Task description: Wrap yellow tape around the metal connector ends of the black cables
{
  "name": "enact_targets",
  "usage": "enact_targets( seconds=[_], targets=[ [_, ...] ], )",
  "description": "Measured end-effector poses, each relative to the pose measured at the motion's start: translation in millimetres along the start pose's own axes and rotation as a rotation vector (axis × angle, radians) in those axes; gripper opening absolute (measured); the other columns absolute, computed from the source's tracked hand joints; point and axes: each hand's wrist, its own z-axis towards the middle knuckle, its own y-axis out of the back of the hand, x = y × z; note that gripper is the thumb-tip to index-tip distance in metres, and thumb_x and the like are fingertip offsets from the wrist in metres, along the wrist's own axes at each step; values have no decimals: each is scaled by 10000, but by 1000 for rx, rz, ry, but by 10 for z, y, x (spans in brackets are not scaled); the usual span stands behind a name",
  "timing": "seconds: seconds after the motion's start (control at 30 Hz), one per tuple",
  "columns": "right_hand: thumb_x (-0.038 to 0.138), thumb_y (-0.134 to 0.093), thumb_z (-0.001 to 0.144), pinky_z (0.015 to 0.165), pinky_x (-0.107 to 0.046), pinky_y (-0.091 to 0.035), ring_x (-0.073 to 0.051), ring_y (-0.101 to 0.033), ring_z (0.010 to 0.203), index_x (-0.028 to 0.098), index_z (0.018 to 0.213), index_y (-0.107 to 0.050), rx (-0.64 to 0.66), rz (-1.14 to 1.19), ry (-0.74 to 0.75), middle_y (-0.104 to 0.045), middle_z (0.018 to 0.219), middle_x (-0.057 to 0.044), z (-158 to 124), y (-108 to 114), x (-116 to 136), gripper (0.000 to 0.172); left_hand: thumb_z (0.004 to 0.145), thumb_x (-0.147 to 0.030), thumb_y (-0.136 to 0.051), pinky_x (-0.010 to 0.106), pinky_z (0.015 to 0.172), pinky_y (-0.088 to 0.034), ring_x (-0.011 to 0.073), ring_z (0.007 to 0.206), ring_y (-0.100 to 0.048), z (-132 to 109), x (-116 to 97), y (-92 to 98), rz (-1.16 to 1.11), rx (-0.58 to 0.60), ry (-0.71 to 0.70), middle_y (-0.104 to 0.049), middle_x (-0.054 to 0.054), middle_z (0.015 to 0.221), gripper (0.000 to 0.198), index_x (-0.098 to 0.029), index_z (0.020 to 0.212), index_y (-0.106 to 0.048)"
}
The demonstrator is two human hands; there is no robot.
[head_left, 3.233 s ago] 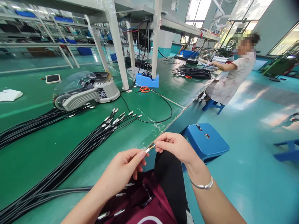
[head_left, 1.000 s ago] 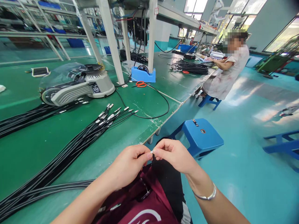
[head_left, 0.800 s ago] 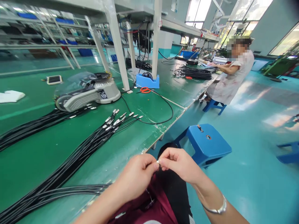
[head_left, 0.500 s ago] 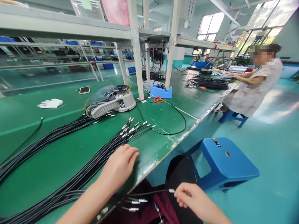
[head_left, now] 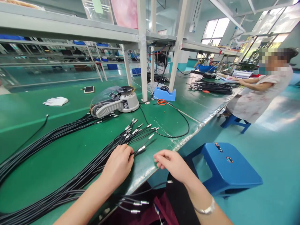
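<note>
My left hand (head_left: 120,162) rests over the bundle of black cables (head_left: 93,165) on the table, its fingers closed round a few cables. From its fingertips stick out cable ends with silver metal connectors (head_left: 141,149). Just right of these connectors, my right hand (head_left: 167,161) hovers over the table edge, fingers loosely bent and apart, nothing visible in them. Below it, a loose cable end (head_left: 169,181) hangs over my lap. Several more cable ends with metal tips (head_left: 135,212) lie over the edge there.
A grey tape dispenser machine (head_left: 117,101) stands behind the bundle, with another cable bundle (head_left: 53,132) beside it. Farther back are a white glove (head_left: 55,101), a phone (head_left: 89,89), orange-handled scissors (head_left: 161,102) and a blue tape holder (head_left: 164,94). A blue stool (head_left: 231,165) stands right; a co-worker (head_left: 262,90) sits beyond.
My right hand has let go of the cable end over my lap and moved up and left towards my left hand. Cable ends now project from my left hand's fingers.
</note>
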Motion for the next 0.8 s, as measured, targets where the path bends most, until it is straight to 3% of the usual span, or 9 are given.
enact_targets(
  seconds=[0.2, 0.33, 0.43, 0.6, 0.67, 0.7, 0.8],
  targets=[
    [375, -685, 712, 504, -214, -449, -102, -589, 559, 141, 699, -651, -17, 73, -44, -669, 694, -31, 569, -288, 131, 237, 830, -249, -459, 343, 757, -444, 211, 799, -575, -104, 3, -29, -315, -130, 83, -639, 41, 815, 130, -208, 808, -580],
    [371, -707, 680, 525, -225, -459, -91, -570, 510, 126, 632, -646, 26, 90, -32, -643, 589, -14, 689, -326, 199, 256, 767, -299, -552, 285, 686, -472, 167, 700, -610, 39, 113, 63, -638, -85, 280, -656, -5, 740, 103, -202, 783, -583],
    [356, -720, 658, 556, -228, -470, -92, -582, 537, 119, 709, -675, 43, 109, -18, -651, 606, -8, 708, -321, 211, 247, 759, -318, -558, 302, 681, -481, 178, 690, -623, 160, 203, 100, -664, -130, 338, -672, 12, 746, 155, -186, 819, -613],
    [347, -724, 649, 545, -224, -445, -93, -562, 539, 138, 721, -660, 19, 124, 18, -624, 589, 21, 733, -357, 239, 229, 805, -321, -490, 440, 959, -374, 270, 1039, -542, 221, 119, 32, -576, -334, 287, -638, 98, 1040, 247, -198, 921, -669],
    [329, -715, 658, 541, -222, -427, -90, -543, 539, 149, 701, -650, 14, 128, 51, -606, 582, 33, 743, -377, 272, 197, 816, -363, -491, 419, 957, -384, 261, 1021, -553, 210, 28, 10, -627, -291, 229, -646, 85, 1009, 267, -207, 918, -682],
    [316, -710, 661, 543, -223, -420, -90, -534, 539, 151, 690, -647, 20, 132, 68, -597, 576, 37, 746, -385, 289, 178, 825, -377, -481, 391, 899, -428, 240, 933, -590, 199, -12, 4, -694, -201, 221, -661, 67, 933, 275, -210, 903, -685],
    [281, -712, 650, 549, -229, -404, -93, -521, 539, 151, 653, -648, 73, 148, 86, -590, 560, 38, 754, -395, 318, 145, 854, -394, -414, 297, 577, -477, 172, 573, -584, 156, -65, -5, -821, -21, 308, -639, 13, 693, 332, -197, 877, -680]
  ],
)
